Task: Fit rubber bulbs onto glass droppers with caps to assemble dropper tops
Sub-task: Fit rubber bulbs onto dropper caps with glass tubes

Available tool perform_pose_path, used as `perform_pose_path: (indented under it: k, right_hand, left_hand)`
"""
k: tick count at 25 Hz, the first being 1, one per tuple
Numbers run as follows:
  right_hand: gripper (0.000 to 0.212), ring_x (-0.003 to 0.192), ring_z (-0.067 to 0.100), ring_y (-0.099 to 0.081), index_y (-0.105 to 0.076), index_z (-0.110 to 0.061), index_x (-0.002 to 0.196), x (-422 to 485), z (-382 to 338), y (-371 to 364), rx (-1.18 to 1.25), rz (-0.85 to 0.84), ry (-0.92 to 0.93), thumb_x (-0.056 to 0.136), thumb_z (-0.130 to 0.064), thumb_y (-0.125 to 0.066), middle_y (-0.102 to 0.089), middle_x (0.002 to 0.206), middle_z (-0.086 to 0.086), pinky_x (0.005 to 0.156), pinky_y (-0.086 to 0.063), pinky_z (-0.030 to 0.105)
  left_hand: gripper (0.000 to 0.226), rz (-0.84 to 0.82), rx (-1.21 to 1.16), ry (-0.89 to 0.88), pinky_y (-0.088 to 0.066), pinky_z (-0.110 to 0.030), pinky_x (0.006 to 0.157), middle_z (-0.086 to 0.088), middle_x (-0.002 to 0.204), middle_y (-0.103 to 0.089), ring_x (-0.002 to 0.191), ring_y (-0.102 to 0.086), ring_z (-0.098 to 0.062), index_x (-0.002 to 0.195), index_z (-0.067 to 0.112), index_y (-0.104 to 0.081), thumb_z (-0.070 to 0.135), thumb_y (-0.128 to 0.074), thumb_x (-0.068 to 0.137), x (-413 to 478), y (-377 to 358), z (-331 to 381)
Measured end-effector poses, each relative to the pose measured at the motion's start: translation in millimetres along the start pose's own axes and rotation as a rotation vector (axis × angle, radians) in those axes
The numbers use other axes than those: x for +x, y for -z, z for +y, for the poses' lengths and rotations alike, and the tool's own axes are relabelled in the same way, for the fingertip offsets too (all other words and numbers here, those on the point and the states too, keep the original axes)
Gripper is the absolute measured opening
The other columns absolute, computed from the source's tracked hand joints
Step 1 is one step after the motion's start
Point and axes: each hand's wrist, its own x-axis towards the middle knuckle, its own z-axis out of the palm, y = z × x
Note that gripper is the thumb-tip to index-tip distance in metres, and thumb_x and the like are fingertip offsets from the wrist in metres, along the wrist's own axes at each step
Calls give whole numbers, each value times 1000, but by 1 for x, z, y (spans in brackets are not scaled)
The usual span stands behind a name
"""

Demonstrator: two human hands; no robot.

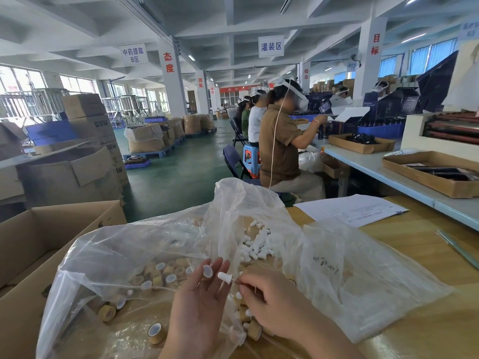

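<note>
The left hand (199, 304), grip open, is carrying a cap (208, 271) and a bulb (224, 277) on its fingers. The right hand (269, 299) is curling at the bulb's end, and I cannot tell whether its grip is holding it. The next move is likely pushing the bulb squarely into the cap.

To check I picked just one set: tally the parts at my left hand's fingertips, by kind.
Cap: 1
White rubber bulb: 1
Total: 2, both at the fingertips of the left hand.

One wide-angle head view looks forward and down: left hand (199, 304) and right hand (272, 304) close at 6 o'clock, workshop floor (181, 167) toward 12 o'clock.
</note>
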Motion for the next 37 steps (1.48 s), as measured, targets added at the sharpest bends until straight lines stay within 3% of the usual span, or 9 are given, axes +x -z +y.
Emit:
perform_pose_path:
  k: [4,9,13,19,23,26,28,34,37]
  right_hand:
    - [21,66,12,-52,-63,-30,96,1,1,0,-58,46,45,98,-40,-45,-58,72,-4,59,-40,26]
    - [33,66,15,-48,-59,-17,82,1,2,2,-71,118,50,98,-41,-43,-53,68,0,56,-38,29]
    - [29,66,11,-48,-64,-19,92,0,2,2,-62,110,28,97,-38,-43,-54,69,-3,59,-42,33]
    - [26,81,3,-56,-59,-43,117,0,2,2,-55,96,14,97,-42,-43,-63,87,-12,69,-50,28]
    - [21,82,3,-54,-60,-35,107,0,1,2,-62,128,43,97,-42,-43,-62,86,-12,72,-50,33]
    - [22,78,0,-52,-61,-34,107,0,0,2,-27,145,74,97,-41,-44,-61,85,-16,66,-45,23]
    - [23,79,-2,-53,-59,-39,114,0,-1,2,-5,143,78,95,-42,-45,-62,89,-21,65,-42,17]
    - [48,84,-7,-53,-34,-48,126,-2,-1,2,-112,135,45,81,-53,-47,-57,96,-25,75,-49,23]
    - [39,94,-3,-54,-44,-46,124,-2,1,6,-119,139,109,86,-42,-52,-60,104,-21,79,-49,22]
  left_hand:
    - [25,-65,132,-43,-47,-38,78,-11,103,-73,96,-69,-26,104,6,-61,23,-51,88,3,3,-3]
    - [32,-132,295,-163,-48,-39,78,-9,107,-71,91,-70,-22,109,10,-63,27,-53,84,3,5,-7]
    - [24,-151,411,-266,-49,-39,77,-11,107,-71,92,-68,-25,102,14,-70,19,-50,90,0,5,-14]
    - [31,-151,629,-492,-51,-30,70,-1,106,-72,96,-64,-22,109,23,-68,12,-40,99,-3,6,-24]
    - [25,-165,708,-540,-54,-28,67,4,105,-72,89,-68,-17,112,21,-62,24,-49,91,-2,7,-24]
    - [30,-204,751,-531,-55,-34,70,-1,99,-73,85,-70,-18,105,15,-63,34,-53,83,-1,6,-28]
    - [27,-211,775,-531,-56,-31,68,-5,92,-74,83,-70,-18,100,15,-66,32,-56,82,-1,7,-30]
    - [19,-323,904,-566,-52,-15,65,-1,85,-75,82,-71,-10,98,21,-70,24,-59,84,-4,7,-29]
    - [23,-356,1016,-576,-50,-17,62,-1,77,-73,74,-69,-10,87,21,-72,25,-50,91,-7,7,-32]
